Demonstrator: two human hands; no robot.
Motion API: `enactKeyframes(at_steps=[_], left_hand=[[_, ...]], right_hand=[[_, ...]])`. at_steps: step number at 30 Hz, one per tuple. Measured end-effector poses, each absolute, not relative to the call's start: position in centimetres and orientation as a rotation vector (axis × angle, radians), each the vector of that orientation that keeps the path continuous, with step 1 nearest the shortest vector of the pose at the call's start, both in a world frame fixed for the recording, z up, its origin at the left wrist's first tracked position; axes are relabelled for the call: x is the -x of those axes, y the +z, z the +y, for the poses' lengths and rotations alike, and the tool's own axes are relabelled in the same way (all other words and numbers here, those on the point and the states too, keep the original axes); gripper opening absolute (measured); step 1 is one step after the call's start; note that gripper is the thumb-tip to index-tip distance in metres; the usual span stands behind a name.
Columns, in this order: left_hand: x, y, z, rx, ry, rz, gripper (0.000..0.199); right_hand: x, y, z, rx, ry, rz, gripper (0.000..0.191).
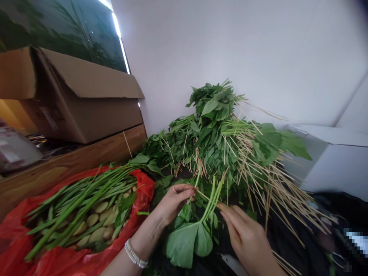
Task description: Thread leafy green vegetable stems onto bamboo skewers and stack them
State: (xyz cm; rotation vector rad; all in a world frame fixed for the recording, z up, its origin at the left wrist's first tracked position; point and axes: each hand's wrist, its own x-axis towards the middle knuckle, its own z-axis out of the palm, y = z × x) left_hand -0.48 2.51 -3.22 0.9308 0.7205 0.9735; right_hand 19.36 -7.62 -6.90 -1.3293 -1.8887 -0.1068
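Observation:
My left hand [179, 199], with a pearl bracelet on its wrist, pinches a green stem [197, 178] between thumb and fingers. To its right, my right hand [241, 226] is closed on a thin wooden skewer [204, 195], which reaches across toward my left fingertips. Several leafy stems [212, 201] stand between the two hands, with broad green leaves [184, 243] hanging below them. Behind the hands rises a heap of leafy greens [212, 134] with many skewers sticking out.
On the left, a red plastic bag [146, 188] holds long green stems and pale round slices [92, 219]. An open cardboard box [100, 115] stands on a wooden surface [94, 157]. At the right are more skewers [284, 195] and a white box [336, 165].

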Motion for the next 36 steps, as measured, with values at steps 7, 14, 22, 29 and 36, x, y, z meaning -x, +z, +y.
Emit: enactKeyframes(at_steps=[7, 14, 22, 29, 36], left_hand=[[0.49, -3.2, 2.45, -0.97, 0.965, 0.717, 0.026], [0.48, -3.48, 2.58, -0.984, 0.967, 0.731, 0.026], [0.56, -3.58, 2.74, -0.986, 0.969, 0.735, 0.027], [0.62, -3.58, 2.73, -0.989, 0.966, 0.74, 0.027], [0.5, -3.77, 2.68, -1.024, 0.976, 0.735, 0.025]], right_hand=[[-19.39, -6.85, -7.7, 1.367, -0.081, -1.91, 0.037], [-19.26, -6.72, -7.68, 1.358, -0.076, -1.91, 0.037], [-19.3, -6.78, -7.72, 1.361, -0.079, -1.917, 0.037], [-19.33, -6.99, -7.7, 1.381, -0.041, -1.916, 0.038], [-19.15, -7.12, -7.67, 1.366, -0.076, -1.913, 0.038]])
